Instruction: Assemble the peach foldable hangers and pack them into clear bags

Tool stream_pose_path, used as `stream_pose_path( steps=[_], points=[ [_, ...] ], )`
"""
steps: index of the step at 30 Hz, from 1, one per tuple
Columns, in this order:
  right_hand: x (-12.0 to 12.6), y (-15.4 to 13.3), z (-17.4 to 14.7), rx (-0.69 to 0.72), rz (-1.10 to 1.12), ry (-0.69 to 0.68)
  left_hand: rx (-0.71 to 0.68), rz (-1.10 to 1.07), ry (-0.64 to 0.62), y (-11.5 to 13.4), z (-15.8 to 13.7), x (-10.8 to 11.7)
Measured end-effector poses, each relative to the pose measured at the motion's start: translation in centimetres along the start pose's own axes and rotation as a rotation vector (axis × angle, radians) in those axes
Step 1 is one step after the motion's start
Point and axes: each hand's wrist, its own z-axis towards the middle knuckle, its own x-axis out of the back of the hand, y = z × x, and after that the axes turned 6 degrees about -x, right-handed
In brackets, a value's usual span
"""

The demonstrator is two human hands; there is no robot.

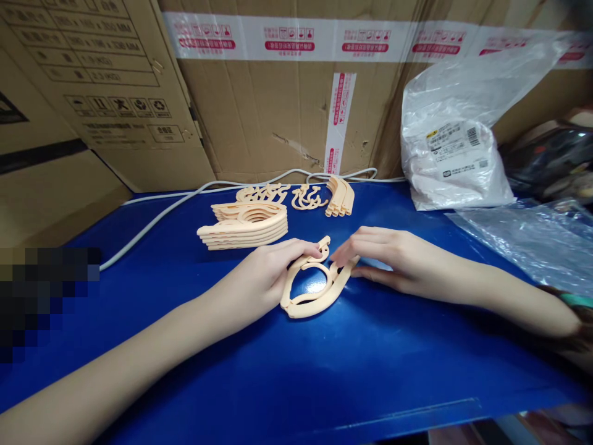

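A: Left hand?
B: Left hand [273, 269] at the upper left of a pale beige plastic frame, curved and openwork with a round middle opening [319, 307]. Fingers closed on that side, one reaching up to the small hooked part at its top; grip underneath hidden.
A: Right hand?
B: Right hand [389, 253] at the frame's right end, fingers bent, end caught between fingertips and thumb.
A: Frame's position?
B: Lying on the glossy blue tabletop [361, 364], between both hands.
A: Nearby?
B: Beyond the left hand, a neat stack of matching beige curved pieces [245, 235]. Behind it, a cluster of small beige plastic hooks [264, 193]; right of that, a second, smaller hook cluster [308, 198], then a bundle of bent beige arms [341, 196] set side by side.
A: Farther back?
B: White cable [162, 225] looping along the rear. Brown cardboard [278, 105] standing behind, crossed by red-and-white printed tape [250, 36]. Right rear, a translucent white plastic bag with a printed label [454, 173].
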Motion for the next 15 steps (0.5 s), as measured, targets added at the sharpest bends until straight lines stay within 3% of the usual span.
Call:
stream_pose_path(
  steps=[4, 9, 15],
  points=[
    [0.1, 0.3, -0.1, -0.058, -0.127, 0.105, -0.072, 0.057, -0.007, -0.4, -0.2, -0.1],
    [0.1, 0.3, 0.0, -0.089, -0.216, 0.101, -0.017, 0.162, -0.015, 0.2, -0.2, -0.2],
    [0.2, -1.1, -0.1, -0.059, 0.054, -0.041, 0.066, 0.165, -0.096, 0.8, -0.5, -0.3]
  ],
)
